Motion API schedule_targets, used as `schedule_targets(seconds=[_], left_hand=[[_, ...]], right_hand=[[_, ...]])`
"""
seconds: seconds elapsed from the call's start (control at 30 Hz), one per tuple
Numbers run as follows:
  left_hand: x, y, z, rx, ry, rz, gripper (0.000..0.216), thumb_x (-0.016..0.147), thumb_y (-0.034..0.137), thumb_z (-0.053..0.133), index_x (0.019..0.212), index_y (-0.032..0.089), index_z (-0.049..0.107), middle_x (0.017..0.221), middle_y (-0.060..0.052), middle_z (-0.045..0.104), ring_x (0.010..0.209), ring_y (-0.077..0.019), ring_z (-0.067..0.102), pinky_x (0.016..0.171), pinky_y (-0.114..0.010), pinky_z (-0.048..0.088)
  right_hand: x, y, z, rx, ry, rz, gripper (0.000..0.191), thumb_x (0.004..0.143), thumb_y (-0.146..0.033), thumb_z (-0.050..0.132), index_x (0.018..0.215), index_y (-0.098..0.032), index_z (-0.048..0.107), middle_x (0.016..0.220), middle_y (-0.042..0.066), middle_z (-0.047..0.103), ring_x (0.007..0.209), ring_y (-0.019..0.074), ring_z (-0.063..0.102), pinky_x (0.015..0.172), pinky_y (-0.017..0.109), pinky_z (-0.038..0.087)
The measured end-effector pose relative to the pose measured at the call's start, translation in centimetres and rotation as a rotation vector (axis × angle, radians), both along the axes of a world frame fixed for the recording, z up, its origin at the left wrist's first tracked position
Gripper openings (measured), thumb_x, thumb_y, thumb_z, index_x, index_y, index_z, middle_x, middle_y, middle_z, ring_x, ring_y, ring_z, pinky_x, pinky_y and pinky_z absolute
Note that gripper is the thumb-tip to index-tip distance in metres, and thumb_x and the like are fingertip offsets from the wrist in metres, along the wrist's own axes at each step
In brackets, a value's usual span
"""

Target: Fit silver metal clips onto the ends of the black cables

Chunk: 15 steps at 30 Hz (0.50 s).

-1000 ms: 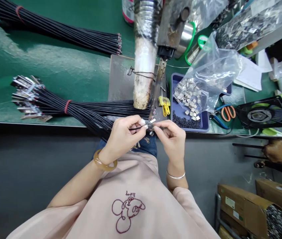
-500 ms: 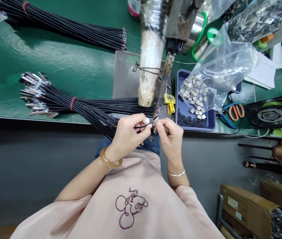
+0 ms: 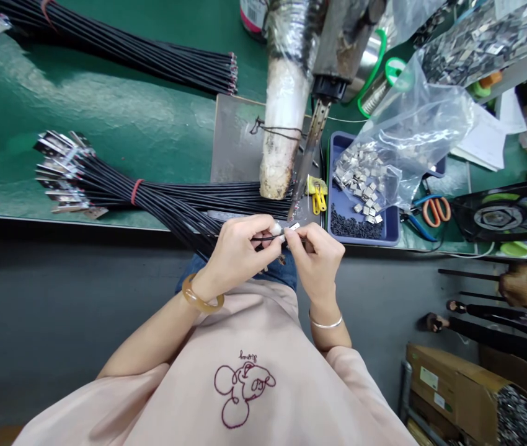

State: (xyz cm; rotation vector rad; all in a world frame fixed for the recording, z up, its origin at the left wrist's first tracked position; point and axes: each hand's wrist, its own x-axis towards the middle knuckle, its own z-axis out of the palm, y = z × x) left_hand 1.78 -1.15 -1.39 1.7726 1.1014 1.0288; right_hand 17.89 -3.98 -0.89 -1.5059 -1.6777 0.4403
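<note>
My left hand (image 3: 240, 251) is closed in a pinch around the end of a thin black cable (image 3: 263, 238) at the bench's front edge. Opposite it, the fingertips of my right hand (image 3: 317, 260) pinch a small silver metal connector (image 3: 295, 227) at the cable's tip. The fingers partly hide where the two parts meet. Just beyond my hands, the metal shaft of a soldering iron (image 3: 312, 133) points down toward them. A bundle of black cables (image 3: 165, 207), tied with a red band, lies left of my left hand.
Beside the iron hangs a plastic-wrapped white tube (image 3: 284, 111). A blue tray (image 3: 391, 232) at right holds metal shells (image 3: 368, 201) and small black pieces (image 3: 354, 226). Nearby are a yellow cutter (image 3: 319, 199), pliers (image 3: 435, 210), a fan (image 3: 500, 215) and another cable bundle (image 3: 128, 49).
The silver connector has shifted slightly and now shows its flat bright face beyond my fingertips. My hands have drawn a little closer together. More of a person's legs shows at the right.
</note>
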Motion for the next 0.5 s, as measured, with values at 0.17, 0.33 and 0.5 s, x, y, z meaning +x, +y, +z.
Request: schedule_targets(seconds=[0.17, 0.33, 0.5], left_hand=[[-1.3, 0.4, 0.5, -0.003, -0.025, -0.123, 0.012, 0.088, 0.015, 0.063, 0.076, 0.016, 0.065, 0.063, 0.003, 0.055, 0.056, -0.0082, 0.041, 0.053, -0.022, 0.033], [-1.6, 0.5, 1.2, -0.128, -0.106, -0.131, 0.018, 0.089, 0.02, 0.064, 0.075, 0.013, 0.072, 0.063, 0.0, 0.059, 0.057, -0.0093, 0.047, 0.052, -0.021, 0.036], [-0.3, 0.0, 1.4, -0.17, -0.195, 0.006, 0.014, 0.083, 0.015, 0.064, 0.07, 0.013, 0.07, 0.059, 0.002, 0.055, 0.051, -0.0064, 0.038, 0.045, -0.019, 0.028]], right_hand=[[1.2, 0.1, 0.3, -0.238, 0.21, -0.006, 0.029, 0.093, -0.045, 0.066, 0.079, -0.02, 0.069, 0.063, -0.004, 0.06, 0.05, 0.0079, 0.038, 0.051, 0.025, 0.031], [2.1, -0.6, 0.6, -0.072, 0.077, 0.083, 0.014, 0.094, -0.033, 0.066, 0.096, -0.024, 0.077, 0.069, -0.004, 0.062, 0.05, 0.0074, 0.038, 0.051, 0.025, 0.034], [2.4, -1.5, 1.0, 0.203, 0.123, -0.063, 0.021, 0.096, -0.037, 0.058, 0.108, -0.028, 0.073, 0.056, -0.006, 0.05, 0.045, 0.0115, 0.042, 0.045, 0.028, 0.033]])
